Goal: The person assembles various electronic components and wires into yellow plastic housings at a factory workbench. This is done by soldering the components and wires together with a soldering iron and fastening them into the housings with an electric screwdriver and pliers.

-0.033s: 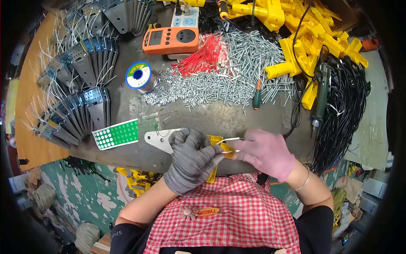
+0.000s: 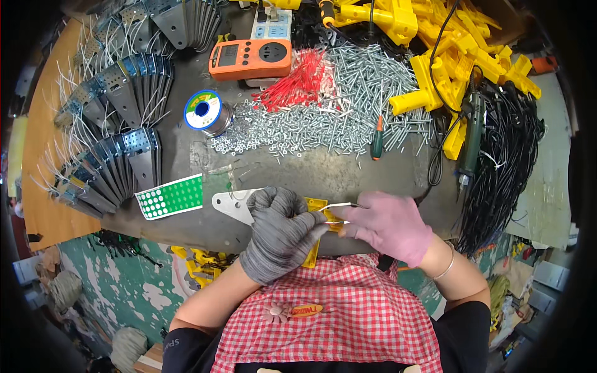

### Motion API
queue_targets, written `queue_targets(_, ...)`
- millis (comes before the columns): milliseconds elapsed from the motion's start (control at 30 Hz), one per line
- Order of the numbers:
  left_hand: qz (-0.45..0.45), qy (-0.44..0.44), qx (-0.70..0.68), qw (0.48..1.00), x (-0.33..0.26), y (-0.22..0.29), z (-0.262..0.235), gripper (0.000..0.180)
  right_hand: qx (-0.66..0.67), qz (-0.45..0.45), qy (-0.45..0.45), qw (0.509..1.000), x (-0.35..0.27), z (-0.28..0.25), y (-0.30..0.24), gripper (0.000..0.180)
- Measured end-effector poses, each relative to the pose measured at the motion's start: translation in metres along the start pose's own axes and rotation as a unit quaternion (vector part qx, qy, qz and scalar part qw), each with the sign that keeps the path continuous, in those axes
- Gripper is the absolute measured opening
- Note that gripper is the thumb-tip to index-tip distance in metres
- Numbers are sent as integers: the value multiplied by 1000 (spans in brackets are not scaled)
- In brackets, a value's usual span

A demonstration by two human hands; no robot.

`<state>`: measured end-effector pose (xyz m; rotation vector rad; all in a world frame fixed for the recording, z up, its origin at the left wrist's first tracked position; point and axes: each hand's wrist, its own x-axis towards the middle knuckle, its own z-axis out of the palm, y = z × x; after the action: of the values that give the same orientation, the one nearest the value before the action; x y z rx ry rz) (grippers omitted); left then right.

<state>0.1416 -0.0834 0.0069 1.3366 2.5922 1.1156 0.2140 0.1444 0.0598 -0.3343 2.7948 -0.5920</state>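
My left hand [image 2: 280, 233], in a grey glove, is closed with thumb and fingertips pinched on thin white wires [image 2: 336, 206] just above the bench. A flat light-grey metal plate [image 2: 233, 205] with holes sticks out to the left from beneath it. Under the fingertips lies a yellow plastic housing [image 2: 314, 255], mostly covered by the hand. My right hand [image 2: 392, 227], gloved in pink, faces it from the right, thumb and fingers closed on the other end of the wires. One wire is white near the left fingers and dark by the right ones.
Screws and nuts [image 2: 348, 118] cover the middle back, beside red wires [image 2: 305, 78], a solder spool [image 2: 208, 112] and an orange meter [image 2: 249, 59]. Metal brackets [image 2: 140, 155] line the left. A screwdriver [image 2: 377, 143], power driver [image 2: 472, 137], black cables [image 2: 504, 168] and yellow housings [image 2: 429, 81] fill the right.
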Motion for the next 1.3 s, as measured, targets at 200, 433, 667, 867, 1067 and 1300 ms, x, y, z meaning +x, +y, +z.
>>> queue_targets(200, 18, 18, -13, 1000, 0, -1, 1, 22, 48, -166, 175, 969, 2, 19, 27, 19)
queue_targets(433, 18, 21, -48, 998, -1, -5, 1, 20, 54, -154, 150, 975, 4, 15, 12, 12)
queue_targets(667, 77, 73, 193, 975, -28, 0, 12, 18, 129, -42, 136, 981, 19, 12, 10, 8)
queue_targets(867, 101, 15, 191, 976, -39, 2, 10, 31, 124, -187, 203, 953, 44, 22, 6, 9)
queue_targets(1067, 112, 12, 182, 977, -42, -3, 7, 32, -26, -142, 116, 983, 49, 25, -2, 11)
queue_targets(1300, 112, 57, 156, 980, -41, -8, 14, 31, -209, -176, 161, 948, 50, 26, -16, 7)
